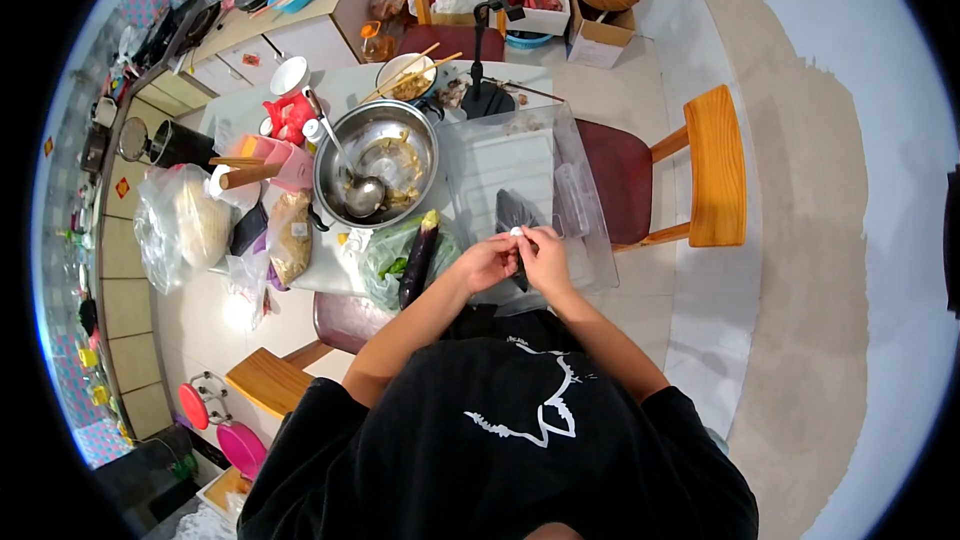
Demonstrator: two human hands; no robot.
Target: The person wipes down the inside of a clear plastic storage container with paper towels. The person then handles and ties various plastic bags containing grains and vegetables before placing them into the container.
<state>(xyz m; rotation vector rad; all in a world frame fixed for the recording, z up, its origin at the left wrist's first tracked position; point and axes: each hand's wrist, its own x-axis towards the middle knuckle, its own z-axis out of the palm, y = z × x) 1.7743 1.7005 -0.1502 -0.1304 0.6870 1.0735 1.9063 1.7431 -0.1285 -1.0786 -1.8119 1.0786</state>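
Both hands meet over the clear plastic tray at the table's front edge. My right hand (543, 258) pinches a small white piece (516, 231), perhaps a garlic clove, though it is too small to be sure. My left hand (488, 263) has its fingers curled in against the same piece from the other side. Beneath the hands lies a black plastic bag (513, 206), partly covered by them. Just left of my left hand, a dark purple eggplant (419, 265) rests on a green-tinted plastic bag (377, 258) with green vegetables inside.
A large steel pot (330, 155) with a ladle (365, 196) stands left of the clear tray (585, 240). Behind are a bowl with chopsticks (410, 80) and a black stand (488, 95). Bagged food (290, 240) lies at left. Wooden chairs (715, 165) surround the table.
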